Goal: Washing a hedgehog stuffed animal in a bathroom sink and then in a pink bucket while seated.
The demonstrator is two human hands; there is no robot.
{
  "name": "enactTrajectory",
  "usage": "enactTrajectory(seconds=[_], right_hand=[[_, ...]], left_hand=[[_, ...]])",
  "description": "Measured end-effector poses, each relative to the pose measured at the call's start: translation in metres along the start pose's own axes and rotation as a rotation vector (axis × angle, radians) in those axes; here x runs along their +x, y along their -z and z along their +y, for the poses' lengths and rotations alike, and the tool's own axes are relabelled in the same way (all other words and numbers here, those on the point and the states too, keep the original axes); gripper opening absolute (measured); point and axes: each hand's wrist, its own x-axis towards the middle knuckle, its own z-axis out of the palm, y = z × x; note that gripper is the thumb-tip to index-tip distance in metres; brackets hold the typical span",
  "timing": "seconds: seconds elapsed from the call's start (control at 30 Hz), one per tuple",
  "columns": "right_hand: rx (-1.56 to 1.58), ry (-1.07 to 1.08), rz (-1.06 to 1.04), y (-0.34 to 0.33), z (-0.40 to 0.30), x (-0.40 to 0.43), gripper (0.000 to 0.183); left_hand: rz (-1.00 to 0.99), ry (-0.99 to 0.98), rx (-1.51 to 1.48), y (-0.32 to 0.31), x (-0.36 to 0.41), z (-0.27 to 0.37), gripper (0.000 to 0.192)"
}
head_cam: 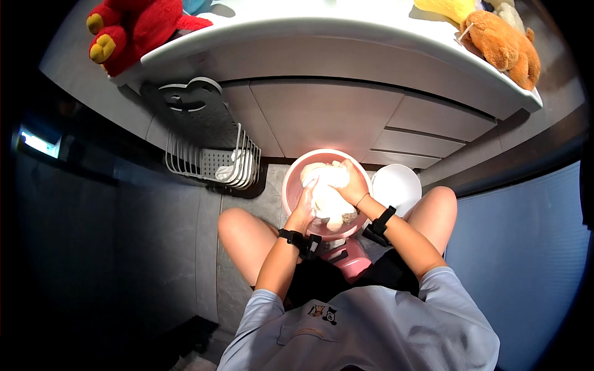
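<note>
A pale plush toy [328,197] is in a pink basin [288,185] on the floor between my knees. Bright light washes out much of the toy's surface. My left hand [304,202] grips its near left side, fingers pressed into the soft material. On the toy's upper right, my right hand [355,182] is closed around part of it. A small brownish patch shows low on the right, beside the toy or on it; I cannot tell which. Glare and the toy hide most of the basin's bottom.
A white basin [400,185] stands right of the pink one. Left is a grey slatted basket [209,176] holding white cloth [226,172]. Cabinet fronts [320,116] rise ahead, under a white counter [325,28] with red [148,32] and orange-brown [503,41] plush toys. A pink object [352,262] sits below me.
</note>
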Motion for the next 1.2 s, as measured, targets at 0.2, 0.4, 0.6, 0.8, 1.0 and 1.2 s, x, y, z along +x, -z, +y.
enactTrajectory(seconds=[0.2,0.4,0.6,0.8,1.0,1.2], right_hand=[[0.073,0.089,-0.010,0.003,0.008,0.008,0.037],[-0.004,0.064,-0.062,0.005,0.017,0.014,0.020],[0.289,0.039,-0.067,-0.010,0.076,0.030,0.019],[0.335,0.006,-0.147,-0.013,0.083,0.024,0.017],[0.578,-0.296,-0.138,-0.012,0.049,-0.027,0.062],[0.635,-0.086,-0.121,-0.012,0.004,-0.039,0.086]], left_hand=[[-0.019,-0.043,0.054,-0.004,0.000,0.001,0.045],[0.003,-0.023,0.075,-0.009,-0.007,0.002,0.047],[-0.017,0.000,0.085,-0.012,-0.005,-0.001,0.045],[0.086,-0.074,0.128,-0.001,-0.002,-0.001,0.044],[0.171,-0.304,0.021,-0.004,-0.002,0.007,0.047],[0.226,-0.290,-0.049,0.002,0.004,0.000,0.045]])
